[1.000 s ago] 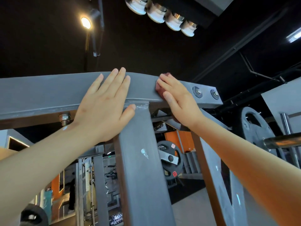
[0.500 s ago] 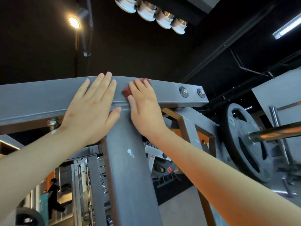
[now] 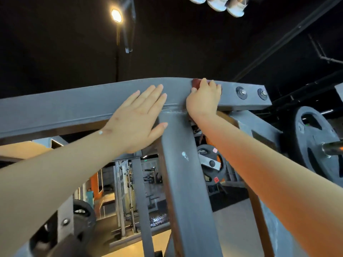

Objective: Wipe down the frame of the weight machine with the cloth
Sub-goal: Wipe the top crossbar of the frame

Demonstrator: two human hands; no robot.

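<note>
Cloth (image 3: 196,84): dark red and bunched, on the top edge of the crossbeam (image 3: 74,108) of the grey weight machine frame, just right of where the upright post (image 3: 185,173) meets the beam.
Change: half a second ago the cloth lay on the crossbeam's face above the post, close to the left fingertips. It now sits higher, at the beam's top edge and farther toward the bolts (image 3: 242,92). The left hand has kept its place.
Right hand (image 3: 204,97): fingers bent over the crossbeam's top edge, thumb at the cloth's left side, holding the cloth against the metal.
Left hand (image 3: 138,119): flat on the crossbeam's face, fingers straight and spread, thumb reaching onto the post.
Around: two bolts near the crossbeam's right end; a large weight plate (image 3: 313,143) on a steel bar (image 3: 333,146) below that end; a smaller plate (image 3: 211,162) behind the post; a ceiling lamp (image 3: 116,15) above the beam.
In the way: the right hand covers most of the cloth, so only its upper left corner shows.
Cloth and hands: under the right fingers, apart from the left hand.
</note>
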